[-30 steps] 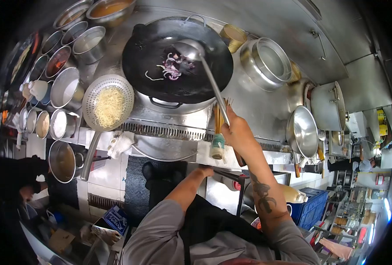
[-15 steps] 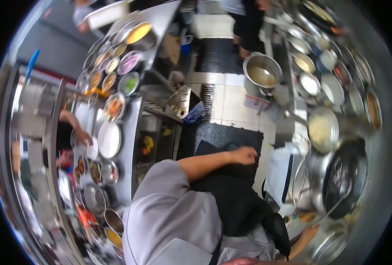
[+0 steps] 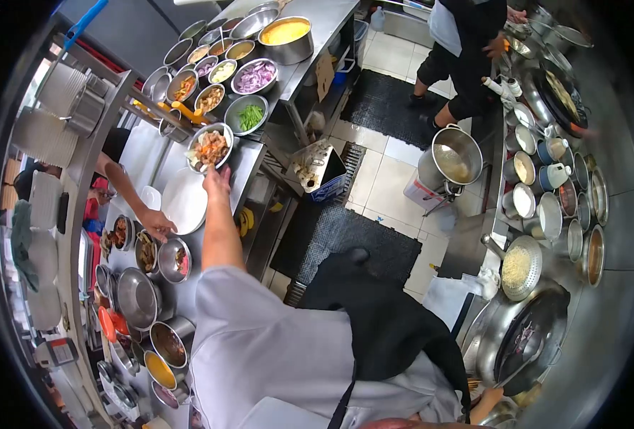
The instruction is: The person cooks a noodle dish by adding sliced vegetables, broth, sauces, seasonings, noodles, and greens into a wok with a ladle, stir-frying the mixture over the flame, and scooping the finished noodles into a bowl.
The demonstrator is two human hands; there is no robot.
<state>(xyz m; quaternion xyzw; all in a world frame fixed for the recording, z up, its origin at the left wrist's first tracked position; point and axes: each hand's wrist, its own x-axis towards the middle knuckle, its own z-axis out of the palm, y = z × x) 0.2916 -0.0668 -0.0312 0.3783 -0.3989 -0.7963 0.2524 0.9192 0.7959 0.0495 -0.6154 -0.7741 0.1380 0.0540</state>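
My left hand reaches out to the left and grips the near rim of a metal bowl of mixed chopped pieces, pale and orange. That bowl is at the edge of the steel counter, beside a white oval plate. At the lower right, my right hand is closed round the long handle of a ladle. The ladle's head is in a dark wok with a few pale and purple strips in it. Part of my right hand is hidden by my clothing.
A co-worker's hand reaches over small bowls across the counter. Behind stand bowls of purple onion and green vegetables. A large pot stands on the floor side. Another person works further up. A strainer sits above the wok.
My left hand has swung from over the floor to the bowl on the left counter and taken hold of its rim. My view has shifted. My right hand stays by the wok with the ladle.
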